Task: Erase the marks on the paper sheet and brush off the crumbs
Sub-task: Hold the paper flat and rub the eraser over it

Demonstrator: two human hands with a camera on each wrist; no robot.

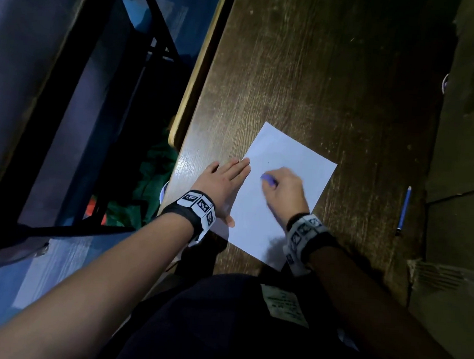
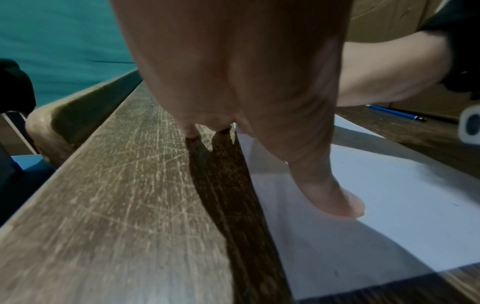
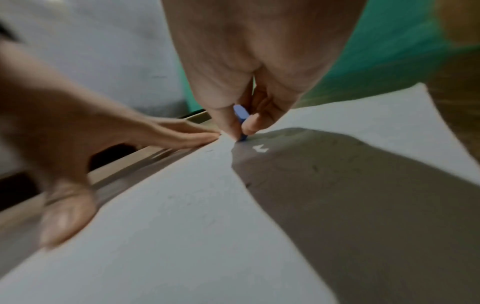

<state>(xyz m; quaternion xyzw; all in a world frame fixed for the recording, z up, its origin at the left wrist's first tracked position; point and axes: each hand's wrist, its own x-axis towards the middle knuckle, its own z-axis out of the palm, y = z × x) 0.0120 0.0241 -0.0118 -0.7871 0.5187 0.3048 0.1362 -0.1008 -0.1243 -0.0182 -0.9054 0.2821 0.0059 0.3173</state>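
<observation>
A white paper sheet [image 1: 292, 160] lies on the dark wooden desk [image 1: 306, 72], near its front edge. My left hand [image 1: 224, 184] lies flat with straight fingers on the sheet's left edge, the thumb [image 2: 335, 197] pressing on the paper [image 2: 389, 195]. My right hand [image 1: 282, 190] pinches a small blue eraser [image 1: 267, 178] between thumb and fingers, its tip down on the paper [image 3: 182, 226]. In the right wrist view the eraser [image 3: 241, 117] touches the sheet beside faint pencil marks [image 3: 315, 167] lying in the hand's shadow. A few tiny specks dot the sheet.
A blue pencil [image 1: 403, 210] lies on the desk right of the sheet, also the pencil [image 2: 394, 112] in the left wrist view. The desk's rounded left edge [image 1: 198, 74] drops to a dark chair frame [image 1: 156, 35] and green cloth [image 1: 155, 180]. Cardboard [image 1: 466, 138] stands at the right.
</observation>
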